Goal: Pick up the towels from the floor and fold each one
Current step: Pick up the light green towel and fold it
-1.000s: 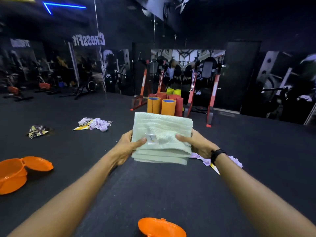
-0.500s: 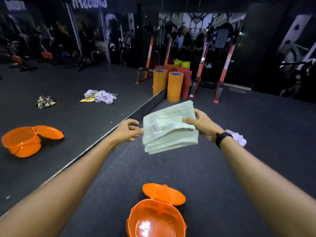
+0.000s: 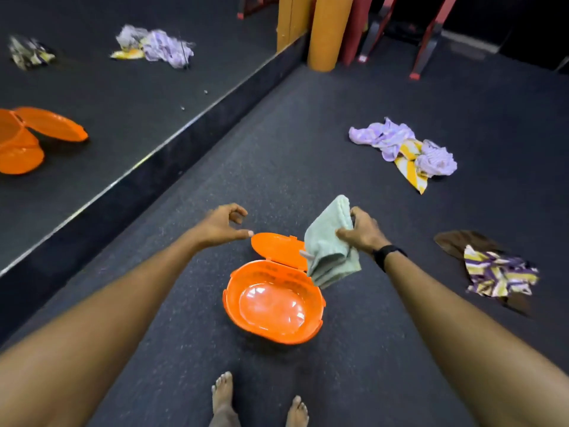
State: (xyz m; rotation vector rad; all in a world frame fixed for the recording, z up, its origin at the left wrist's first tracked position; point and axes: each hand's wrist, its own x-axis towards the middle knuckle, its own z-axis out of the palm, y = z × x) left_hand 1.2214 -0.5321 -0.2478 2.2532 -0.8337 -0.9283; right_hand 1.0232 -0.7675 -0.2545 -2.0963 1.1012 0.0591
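Floor: dark gym mat, mirror wall at left.
Right hand (image 3: 361,234): grips folded green towel (image 3: 331,248), hanging just above orange basket (image 3: 274,303) (lid open).
Left hand (image 3: 223,226): empty, fingers loosely curled.
Remaining: purple towel (image 3: 403,147), striped towel (image 3: 498,274), both right.

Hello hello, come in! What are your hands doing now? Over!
Left hand free, fingers loosely curled. Right hand grips folded pale green terry towel above open orange plastic basket. Nothing in the way.
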